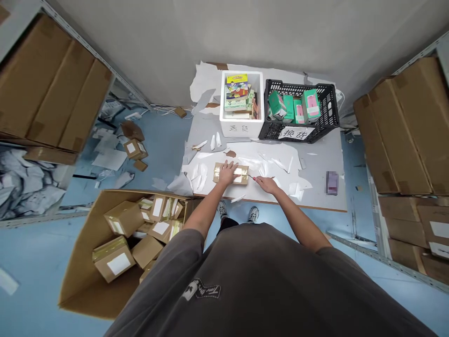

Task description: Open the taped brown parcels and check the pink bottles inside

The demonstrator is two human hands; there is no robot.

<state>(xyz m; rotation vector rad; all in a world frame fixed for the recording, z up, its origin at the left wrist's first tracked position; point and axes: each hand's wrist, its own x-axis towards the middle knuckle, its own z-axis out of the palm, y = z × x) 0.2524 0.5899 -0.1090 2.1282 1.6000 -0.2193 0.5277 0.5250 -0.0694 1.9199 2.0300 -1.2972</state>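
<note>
On the near part of the table lies a small brown cardboard box [244, 167] with clear tape and a white label. My left hand [228, 173] rests flat on its top, fingers spread. To the right of the box, my right hand [267, 184] is closed around a thin tool with a red handle [254, 178]. Its slender dark shaft points left and meets the box's right end. My fist hides most of the handle, so I cannot tell the exact kind of tool. White paper scraps [199, 178] lie about the box.
Behind stand a white foam box [242, 131] of small packages and a black crate [324, 128] of green boxes. A purple pixelated item [331, 183] lies at right. A large carton [79, 252] full of parcels stands at left. Shelves with cartons [403, 131] flank the table.
</note>
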